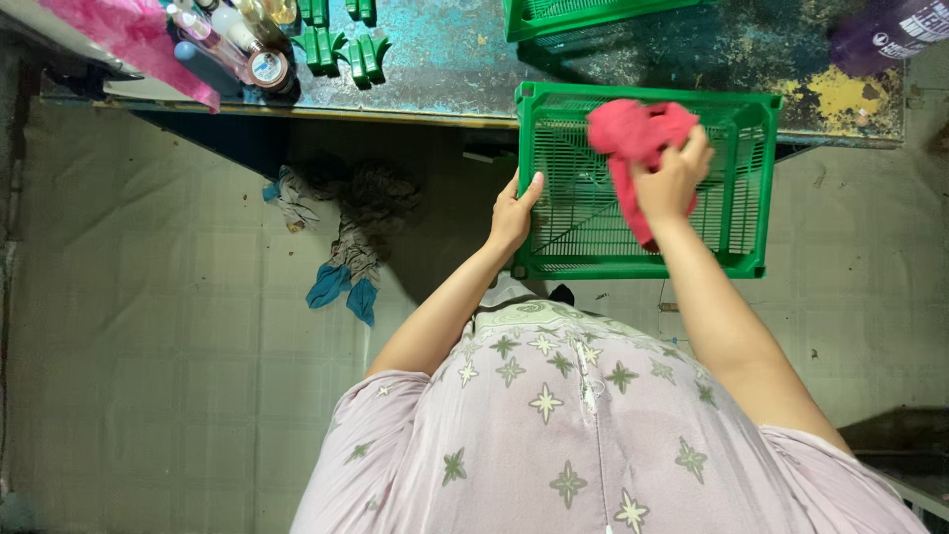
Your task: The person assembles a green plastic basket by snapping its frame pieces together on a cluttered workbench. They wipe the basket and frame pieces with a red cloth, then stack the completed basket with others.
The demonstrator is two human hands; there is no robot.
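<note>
Our right grip (670, 180) is clamped on a red cloth (633, 133) pressed inside the green crate (554, 267), while our left grip (514, 213) clasps its left wall. The crate tilts off the worktop's (445, 69) near edge; we judge wiping underway, the crate's near part untouched.

Workshop, worn paint-chipped workbench (445, 59), green plastic parts (341, 44), bare floor (148, 346)

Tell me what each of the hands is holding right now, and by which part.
Left hand grips the green plastic crate by its left side wall. Right hand clutches a bunched red cloth around its middle, pressed inside the crate.
</note>
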